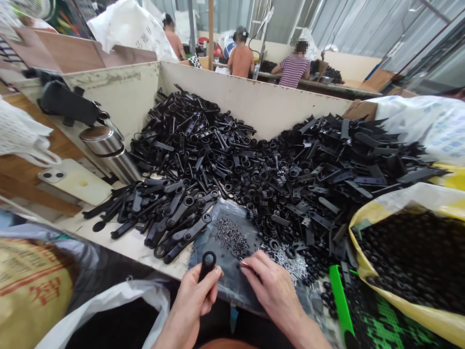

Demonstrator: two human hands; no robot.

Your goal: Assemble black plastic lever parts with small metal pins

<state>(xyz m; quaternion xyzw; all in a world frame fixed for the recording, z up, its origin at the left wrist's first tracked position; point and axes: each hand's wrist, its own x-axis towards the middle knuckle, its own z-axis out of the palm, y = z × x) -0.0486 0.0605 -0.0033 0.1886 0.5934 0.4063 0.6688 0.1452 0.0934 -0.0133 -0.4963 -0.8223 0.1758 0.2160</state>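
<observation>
My left hand [192, 298] is closed around a black plastic lever [204, 271] whose ring-shaped end points up and away from me. To its right, my right hand [274, 286] has thumb and fingertips pinched together low over the dark work mat [227, 269]. A tiny piece seems to be between those fingertips, too small to name. Just beyond them lies a heap of small dark metal pieces [227, 232], like springs or screws. Shiny silver pins [292, 264] are piled beside my right hand. Several black ring-ended levers [178, 208] lie stacked left of the mat.
Large heaps of black plastic parts [196, 131] fill the walled bench. At the left stand a steel flask [112, 150] and a phone [74, 179]. A yellow sack of black pieces [414, 257] and a green basket [339, 300] flank the right. Several people sit farther back.
</observation>
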